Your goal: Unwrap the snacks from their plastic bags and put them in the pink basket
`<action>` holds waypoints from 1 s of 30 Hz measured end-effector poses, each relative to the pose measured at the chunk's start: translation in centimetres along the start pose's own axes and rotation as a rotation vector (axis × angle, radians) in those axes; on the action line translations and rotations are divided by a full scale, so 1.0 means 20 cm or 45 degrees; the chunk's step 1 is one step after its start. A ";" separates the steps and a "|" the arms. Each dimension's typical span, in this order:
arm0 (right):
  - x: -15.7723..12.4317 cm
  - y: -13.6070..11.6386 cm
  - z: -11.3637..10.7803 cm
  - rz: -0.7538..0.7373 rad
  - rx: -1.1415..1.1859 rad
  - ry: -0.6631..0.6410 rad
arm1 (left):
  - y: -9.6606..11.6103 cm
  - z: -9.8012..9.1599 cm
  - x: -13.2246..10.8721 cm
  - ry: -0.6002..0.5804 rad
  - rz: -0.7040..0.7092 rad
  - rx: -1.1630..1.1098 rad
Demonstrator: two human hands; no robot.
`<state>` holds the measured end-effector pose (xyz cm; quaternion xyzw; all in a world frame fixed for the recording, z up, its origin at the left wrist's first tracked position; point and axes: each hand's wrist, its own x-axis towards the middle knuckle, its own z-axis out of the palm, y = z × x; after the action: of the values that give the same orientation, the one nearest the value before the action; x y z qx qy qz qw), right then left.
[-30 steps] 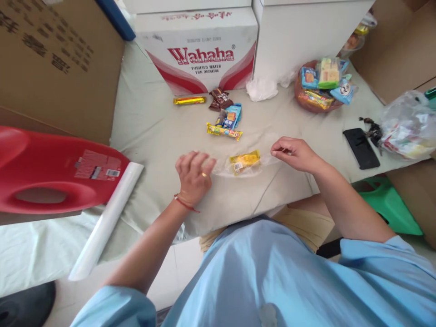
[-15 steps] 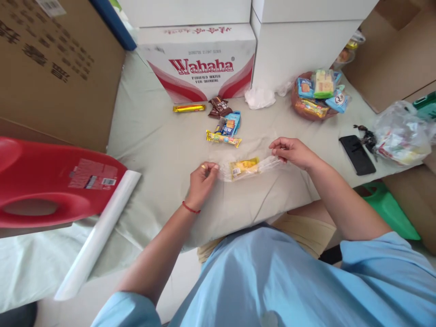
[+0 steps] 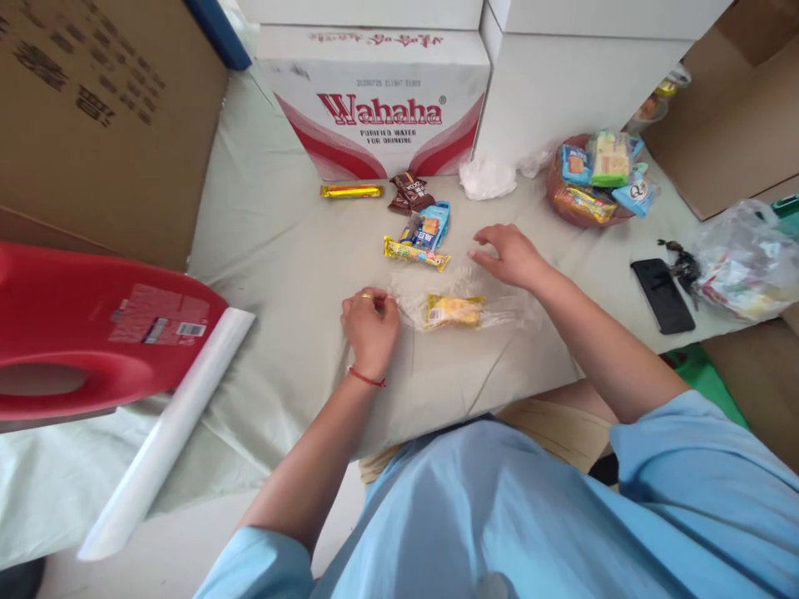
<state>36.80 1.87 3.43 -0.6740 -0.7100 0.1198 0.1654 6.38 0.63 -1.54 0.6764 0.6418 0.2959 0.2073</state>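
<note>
A yellow-wrapped snack lies on a clear plastic bag spread on the cloth. At the bag's left end, my left hand is closed with its fingertips pinching the plastic edge. My right hand hovers above and right of the snack, its thumb and fingers apart, holding nothing. Just beyond the bag are a long yellow snack pack, blue snack packets and brown cocoa packets. A shiny yellow bar rests farther left.
A Wahaha carton stands at the back. To the right are a snack basket, a black phone and a filled plastic bag. At left are a red plastic object and a white roll.
My right hand has let go of the bag's right end and moved left and away from me, opening. The plastic now lies lower and flatter. My left hand has turned slightly.
</note>
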 end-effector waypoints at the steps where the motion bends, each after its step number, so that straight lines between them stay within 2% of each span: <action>1: 0.04 -0.03 0.03 0.002 0.003 -0.059 | 0.01 -0.01 0.00 0.016 -0.005 -0.043; 4: 0.14 -0.09 0.10 0.074 0.018 -0.201 | 0.04 -0.02 -0.02 0.011 0.032 -0.113; 6: 0.18 -0.11 0.11 0.109 0.040 -0.244 | 0.06 -0.02 -0.03 -0.058 0.110 -0.042; 10: 0.19 -0.14 0.09 0.104 0.089 -0.283 | 0.08 0.02 0.00 -0.251 0.204 0.134; 13: 0.15 -0.17 0.04 0.029 0.145 -0.260 | 0.08 0.05 0.02 -0.224 0.132 0.134; 20: 0.01 -0.24 -0.02 -0.362 0.113 -0.156 | 0.11 0.07 -0.01 -0.061 0.056 0.174; 24: -0.17 -0.35 0.03 -0.537 -0.065 -0.356 | 0.09 0.09 0.00 -0.019 0.068 0.193; 27: -0.30 -0.38 0.09 -0.579 -0.166 -0.464 | 0.06 0.09 0.04 -0.068 0.061 0.197; 30: -0.37 -0.36 0.14 -0.548 -0.109 -0.401 | 0.03 0.04 0.07 -0.163 0.042 0.153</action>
<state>29.36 -5.80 3.15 -0.4871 -0.8582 0.1550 0.0459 7.36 2.13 -1.59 0.7157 0.6325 0.2164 0.2022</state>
